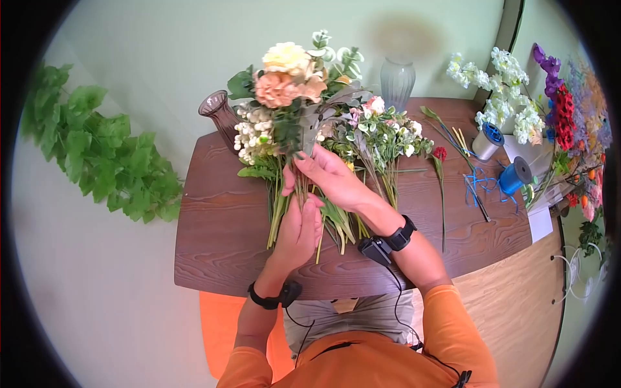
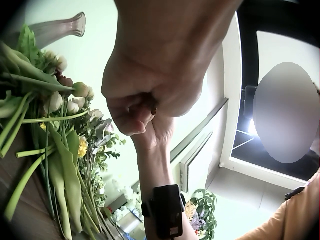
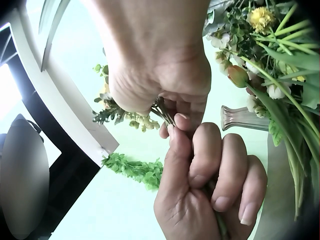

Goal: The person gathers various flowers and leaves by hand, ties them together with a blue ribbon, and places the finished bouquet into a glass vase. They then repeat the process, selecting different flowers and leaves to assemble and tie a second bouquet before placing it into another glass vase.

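Observation:
Above the table, a bouquet with a cream flower (image 1: 286,58), a peach flower (image 1: 277,89) and eucalyptus-like leaves (image 1: 348,63) is held up by its gathered stems (image 3: 163,113). My right hand (image 1: 336,181) grips these stems just under the flower heads. Lower down, my left hand (image 1: 299,231) curls its fingers round the same bundle; in the right wrist view the left hand (image 3: 210,185) shows its thumb near the right hand (image 3: 160,75). From the left wrist, the back of the left hand (image 2: 155,75) hides most of the stems.
Loose flowers and cut stems (image 1: 275,220) lie behind the hands on the brown table (image 1: 220,246). A pinkish vase (image 1: 217,113) and a clear vase (image 1: 397,84) stand at the back. To the right are a red flower (image 1: 440,154), ribbon spools (image 1: 515,174) and white blossoms (image 1: 508,71).

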Demonstrator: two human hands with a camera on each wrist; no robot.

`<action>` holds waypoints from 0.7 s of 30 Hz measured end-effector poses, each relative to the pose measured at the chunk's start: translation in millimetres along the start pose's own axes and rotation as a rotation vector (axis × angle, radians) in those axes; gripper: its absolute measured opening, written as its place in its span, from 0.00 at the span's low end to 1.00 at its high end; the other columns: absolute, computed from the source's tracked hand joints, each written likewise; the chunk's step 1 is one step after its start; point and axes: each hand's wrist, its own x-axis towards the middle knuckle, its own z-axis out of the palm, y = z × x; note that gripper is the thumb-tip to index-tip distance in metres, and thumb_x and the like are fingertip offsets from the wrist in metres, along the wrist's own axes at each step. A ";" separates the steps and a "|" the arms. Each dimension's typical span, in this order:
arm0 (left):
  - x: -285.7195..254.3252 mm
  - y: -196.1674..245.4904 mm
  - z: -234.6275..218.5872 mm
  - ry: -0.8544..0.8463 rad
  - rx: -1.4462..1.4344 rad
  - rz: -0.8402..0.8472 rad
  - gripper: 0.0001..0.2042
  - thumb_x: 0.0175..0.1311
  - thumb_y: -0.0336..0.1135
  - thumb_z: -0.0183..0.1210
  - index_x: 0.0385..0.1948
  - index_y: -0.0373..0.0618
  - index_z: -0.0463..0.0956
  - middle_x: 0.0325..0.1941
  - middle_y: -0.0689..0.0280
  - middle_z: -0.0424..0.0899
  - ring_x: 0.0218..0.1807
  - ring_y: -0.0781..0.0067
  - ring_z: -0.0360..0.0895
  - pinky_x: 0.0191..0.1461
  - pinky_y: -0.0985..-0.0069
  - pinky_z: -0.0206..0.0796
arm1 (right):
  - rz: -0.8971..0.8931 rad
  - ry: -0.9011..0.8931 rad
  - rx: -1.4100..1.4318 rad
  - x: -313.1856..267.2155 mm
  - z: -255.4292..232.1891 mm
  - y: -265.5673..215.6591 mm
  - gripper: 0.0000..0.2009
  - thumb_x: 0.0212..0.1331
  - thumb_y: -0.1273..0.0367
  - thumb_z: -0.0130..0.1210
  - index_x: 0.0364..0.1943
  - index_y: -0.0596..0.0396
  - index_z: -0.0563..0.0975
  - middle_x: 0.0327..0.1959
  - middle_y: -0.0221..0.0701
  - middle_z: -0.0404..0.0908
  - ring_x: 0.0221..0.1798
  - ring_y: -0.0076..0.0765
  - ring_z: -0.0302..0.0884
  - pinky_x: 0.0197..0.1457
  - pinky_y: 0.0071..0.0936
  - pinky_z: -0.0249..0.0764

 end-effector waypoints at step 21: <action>15.4 12.4 -6.3 0.010 -0.245 -0.104 0.12 0.83 0.38 0.42 0.59 0.43 0.63 0.28 0.68 0.69 0.18 0.80 0.66 0.21 0.80 0.65 | 0.132 -0.005 0.031 -5.0 9.1 -7.3 0.16 0.77 0.59 0.50 0.53 0.58 0.70 0.40 0.35 0.84 0.23 0.24 0.82 0.17 0.20 0.77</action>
